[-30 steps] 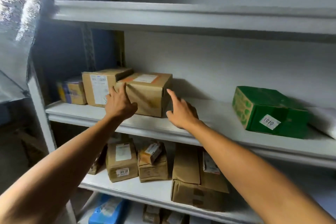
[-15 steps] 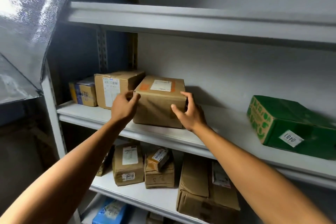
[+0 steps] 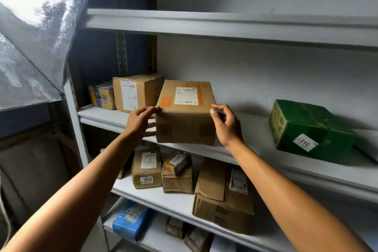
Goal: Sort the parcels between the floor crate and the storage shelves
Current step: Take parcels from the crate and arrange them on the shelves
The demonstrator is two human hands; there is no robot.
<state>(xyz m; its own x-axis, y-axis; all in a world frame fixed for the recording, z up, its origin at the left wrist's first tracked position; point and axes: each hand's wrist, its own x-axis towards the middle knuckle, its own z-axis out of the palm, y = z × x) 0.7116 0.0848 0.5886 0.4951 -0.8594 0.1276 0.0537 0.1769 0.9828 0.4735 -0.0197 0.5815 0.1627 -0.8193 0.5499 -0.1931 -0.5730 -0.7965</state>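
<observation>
Far left on the middle grey metal shelf point(image 3: 266, 129): small brown carton with blue and yellow print point(image 3: 102, 97), pushed to the back. Just beside it, taller brown cardboard box with a long white label point(image 3: 136, 92). Then left hand point(image 3: 139, 124), fingers stretched out straight, tips touching the top left corner and left side of the brown cardboard parcel with the white label and orange tape point(image 3: 185, 112). Parcel sitting at the shelf's front edge, front face flush with the lip, just beside the taller box. At its right top corner, right hand point(image 3: 227, 125), thumb and forefinger lightly curled at the edge; touching or just clear, cannot tell. Well apart on the right, green cardboard box with a white numbered sticker point(image 3: 311, 131), tilted. Down a level, left to right: brown parcel marked 9410 point(image 3: 146, 170), squat brown box with a little packet on top point(image 3: 177, 178), large creased brown carton point(image 3: 223, 196). Lowest shelf, blue plastic-wrapped packet point(image 3: 131, 221).
</observation>
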